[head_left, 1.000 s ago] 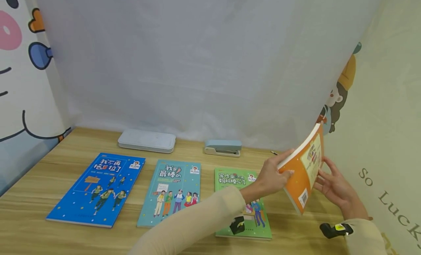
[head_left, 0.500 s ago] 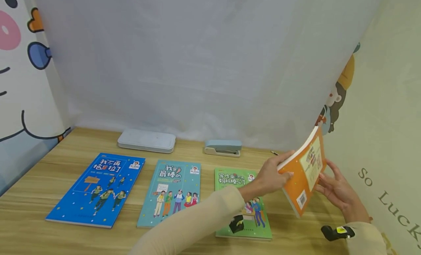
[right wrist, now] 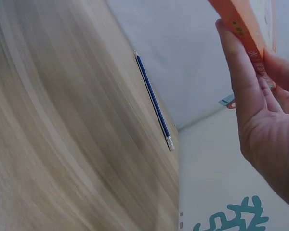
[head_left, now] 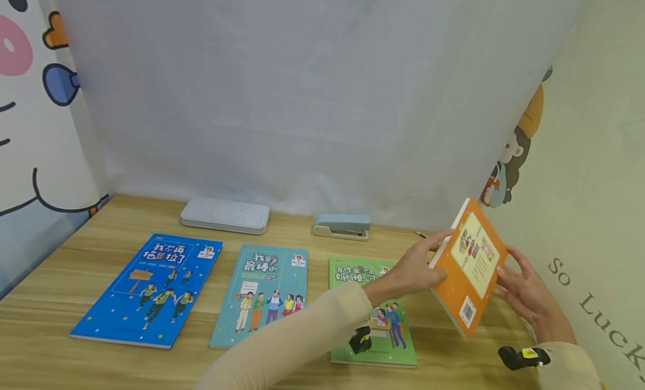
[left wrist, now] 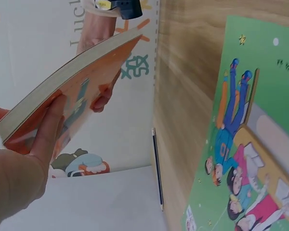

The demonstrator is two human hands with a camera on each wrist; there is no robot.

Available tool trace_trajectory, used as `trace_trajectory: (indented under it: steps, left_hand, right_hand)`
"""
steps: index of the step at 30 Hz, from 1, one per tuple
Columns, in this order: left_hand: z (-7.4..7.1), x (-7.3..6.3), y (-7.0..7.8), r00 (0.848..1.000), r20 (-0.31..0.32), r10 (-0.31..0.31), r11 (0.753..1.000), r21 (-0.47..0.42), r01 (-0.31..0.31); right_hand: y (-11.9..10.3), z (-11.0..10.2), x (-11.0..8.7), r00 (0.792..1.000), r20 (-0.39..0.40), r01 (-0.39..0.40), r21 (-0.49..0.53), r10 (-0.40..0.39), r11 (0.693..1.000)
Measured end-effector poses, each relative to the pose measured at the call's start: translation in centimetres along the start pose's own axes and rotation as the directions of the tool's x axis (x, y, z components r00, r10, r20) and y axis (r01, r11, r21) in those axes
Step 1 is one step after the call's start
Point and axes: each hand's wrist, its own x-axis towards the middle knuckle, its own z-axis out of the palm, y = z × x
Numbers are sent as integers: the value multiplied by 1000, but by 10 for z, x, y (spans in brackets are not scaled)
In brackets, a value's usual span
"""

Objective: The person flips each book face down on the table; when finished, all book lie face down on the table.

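Note:
An orange paperback book (head_left: pixel 473 267) is held up at the right side of the table, its back cover with the barcode turned toward the head camera. My left hand (head_left: pixel 410 269) grips its page edge, thumb on the back cover and fingers behind. In the left wrist view those fingers lie along the orange front cover (left wrist: pixel 98 77). On the opposite side, my right hand (head_left: pixel 531 297) pinches the spine (right wrist: pixel 253 45) between thumb and fingers. Under the left forearm lies a green book (head_left: pixel 373 353), partly covered by the sleeve.
A blue book (head_left: pixel 151 295) and a teal book (head_left: pixel 267 295) lie face up to the left. Behind them are a pale case (head_left: pixel 225 215) and a blue stapler (head_left: pixel 341 226). A dark blue pencil (right wrist: pixel 153 96) lies near the back right corner, beside the wall cloth.
The orange book has turned so its back cover faces the head camera more squarely. My right hand has shifted slightly right and down with the spine; the left has barely moved.

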Motion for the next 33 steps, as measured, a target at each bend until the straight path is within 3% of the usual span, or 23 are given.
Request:
trace_trajectory:
  steps: [6, 17, 23, 33]
  left_hand:
    - [-4, 4, 3, 999, -27, -42, 997, 64, 44]
    - [-5, 8, 5, 987, 4, -160, 973, 169, 157]
    - [-4, 5, 4, 983, -17, -182, 970, 164, 182]
    - [-5, 3, -3, 979, -52, -197, 972, 117, 202]
  right_hand:
    - [-2, -5, -5, 1000, 6, -10, -24, 11, 1000]
    - [-10, -4, -5, 996, 82, -25, -106, 34, 994]
    - [-15, -2, -4, 996, 47, -59, -188, 69, 980]
    - [-21, 1, -5, 997, -4, -78, -231, 79, 970]
